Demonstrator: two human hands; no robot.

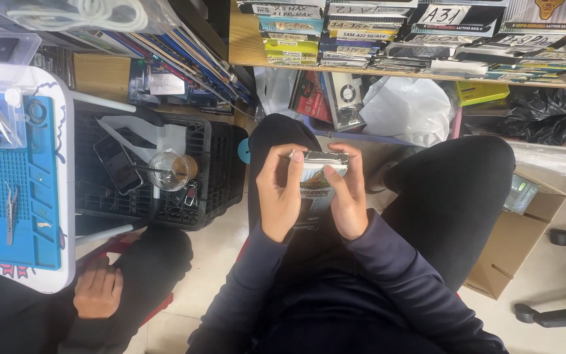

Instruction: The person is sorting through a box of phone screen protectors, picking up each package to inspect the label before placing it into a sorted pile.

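I hold a small flat printed box (316, 180) upright over my lap with both hands. My left hand (279, 193) wraps its left side, thumb near the top edge. My right hand (349, 195) grips the right side, fingers curled over the top right corner. The box's silvery top end (319, 157) faces away from me. My dark-sleeved forearms run down toward the bottom of the view, and my knees in black trousers spread to either side.
A black plastic crate (214, 190) at left holds a phone (118, 164) and an iced drink cup (168, 170). A white table with a blue mat (31, 196) stands far left; another person's hand (97, 292) rests below it. Shelf of stacked boxes (388, 33) ahead; cardboard box (519, 242) right.
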